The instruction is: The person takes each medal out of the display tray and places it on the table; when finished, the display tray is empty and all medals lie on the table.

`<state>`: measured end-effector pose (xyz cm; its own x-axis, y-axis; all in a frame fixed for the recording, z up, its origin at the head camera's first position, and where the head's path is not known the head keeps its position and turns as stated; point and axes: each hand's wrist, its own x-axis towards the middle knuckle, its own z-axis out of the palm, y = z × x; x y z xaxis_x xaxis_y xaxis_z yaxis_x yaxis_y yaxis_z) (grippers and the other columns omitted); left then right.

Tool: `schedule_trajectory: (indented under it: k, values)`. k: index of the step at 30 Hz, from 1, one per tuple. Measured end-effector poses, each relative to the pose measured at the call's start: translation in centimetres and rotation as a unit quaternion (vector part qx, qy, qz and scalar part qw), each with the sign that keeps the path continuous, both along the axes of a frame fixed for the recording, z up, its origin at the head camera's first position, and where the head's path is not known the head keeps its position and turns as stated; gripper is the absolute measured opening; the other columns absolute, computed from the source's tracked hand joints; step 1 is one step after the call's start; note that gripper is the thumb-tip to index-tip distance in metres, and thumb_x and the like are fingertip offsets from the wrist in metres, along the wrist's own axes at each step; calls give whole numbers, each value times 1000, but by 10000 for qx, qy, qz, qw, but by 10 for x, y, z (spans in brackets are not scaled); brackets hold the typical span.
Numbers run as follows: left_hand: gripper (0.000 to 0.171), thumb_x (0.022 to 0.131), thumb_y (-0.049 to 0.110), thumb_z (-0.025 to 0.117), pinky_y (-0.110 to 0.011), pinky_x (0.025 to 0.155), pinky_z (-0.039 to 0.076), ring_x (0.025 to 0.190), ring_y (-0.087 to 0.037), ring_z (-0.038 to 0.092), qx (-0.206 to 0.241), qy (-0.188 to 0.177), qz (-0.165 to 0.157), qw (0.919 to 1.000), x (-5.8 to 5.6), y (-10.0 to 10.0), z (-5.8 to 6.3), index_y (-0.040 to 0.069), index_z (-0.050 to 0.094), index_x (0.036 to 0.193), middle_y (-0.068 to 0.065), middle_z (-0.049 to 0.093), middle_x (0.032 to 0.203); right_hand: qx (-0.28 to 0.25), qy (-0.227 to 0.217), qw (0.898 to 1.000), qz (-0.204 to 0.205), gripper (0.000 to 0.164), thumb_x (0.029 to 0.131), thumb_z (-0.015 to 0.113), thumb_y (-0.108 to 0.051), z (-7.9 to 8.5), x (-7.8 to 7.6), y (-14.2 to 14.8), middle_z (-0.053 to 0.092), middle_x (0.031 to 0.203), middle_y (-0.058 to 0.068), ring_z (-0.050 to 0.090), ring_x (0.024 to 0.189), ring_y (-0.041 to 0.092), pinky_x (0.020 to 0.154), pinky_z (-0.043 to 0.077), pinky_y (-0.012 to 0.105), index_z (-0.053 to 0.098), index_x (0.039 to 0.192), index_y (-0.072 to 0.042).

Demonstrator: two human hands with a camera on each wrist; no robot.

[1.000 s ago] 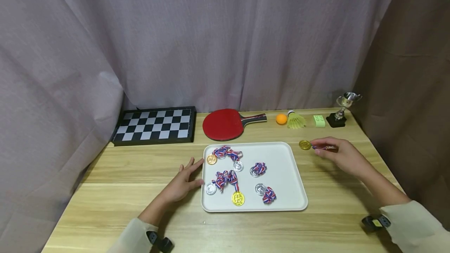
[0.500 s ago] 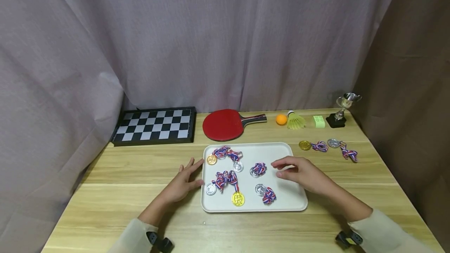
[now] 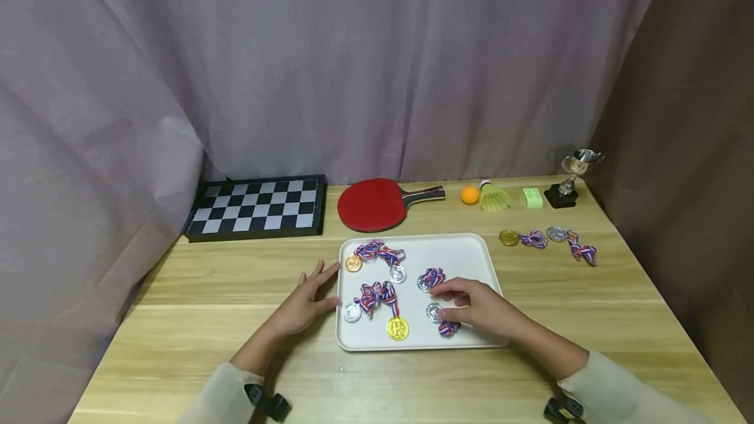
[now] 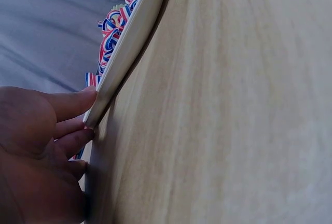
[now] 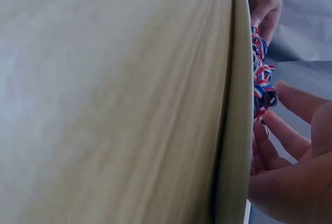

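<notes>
The white tray lies on the table with several medals on striped ribbons. My left hand rests its fingertips against the tray's left rim; the left wrist view shows the thumb at that rim. Over the tray's right half is my right hand, thumb and fingers apart. The thumb tip overlaps a silver medal with bunched ribbon; the fingertips are just beside another silver medal's ribbon. Farther left lie a gold medal, a bronze-coloured one and two silver ones.
Right of the tray, a gold medal and a silver medal lie on the table. Along the back stand a chessboard, a red table tennis bat, an orange ball, a shuttlecock, a green block and a trophy.
My right hand has let go of the gold medal's ribbon at the right and moved left over the tray, down to the two silver medals. My left hand has stayed at the rim.
</notes>
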<state>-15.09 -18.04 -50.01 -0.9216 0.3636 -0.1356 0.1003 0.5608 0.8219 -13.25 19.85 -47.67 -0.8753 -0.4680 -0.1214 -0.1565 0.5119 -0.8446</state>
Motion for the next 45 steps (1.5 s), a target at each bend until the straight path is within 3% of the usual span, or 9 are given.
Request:
schedule_trajectory:
  k: [9,15,22,29,37,45]
  values:
    - [73,99,16,68,-56,126,-12,159,-33,2,1,66,-68,10000,-2,-3,6,11,32,162,-21,13,170,254,102,9989,394,41,91,79,-32,3,-4,-3,67,126,2,57,123,27,108,45,41,72,127,-14]
    - [73,99,16,69,-59,125,-11,158,-38,2,1,105,-67,9999,-1,-5,4,10,33,162,-25,11,169,407,235,9976,501,40,93,78,-35,1,-4,-5,66,125,1,57,122,26,106,45,41,72,126,-15]
    - [74,99,19,69,-59,125,-12,158,-38,-3,-17,-193,30,9998,1,-5,2,17,32,163,-20,6,171,609,614,9958,285,34,84,83,-20,-7,0,-11,67,120,-2,59,116,22,103,48,39,75,117,-16]
    - [73,99,16,69,-56,127,-11,159,-34,2,-17,21,-87,10000,-1,-4,3,12,32,162,-22,14,170,791,1203,9895,151,31,81,84,-8,-8,2,-16,69,114,-2,62,112,23,100,51,43,75,109,-15]
    - [74,99,17,69,-56,126,-12,159,-33,1,3,-55,-122,9999,0,-3,4,12,32,162,-20,13,170,633,678,9957,-25,24,85,81,-4,-5,1,-10,65,103,-6,59,100,15,90,51,33,73,101,-19]
    - [74,99,19,70,-56,126,-12,159,-33,0,48,-69,-147,9999,2,-1,2,15,33,162,-20,9,171,65,-93,9999,-105,18,88,77,-3,2,-9,7,68,97,3,61,91,19,78,53,24,72,105,-7]
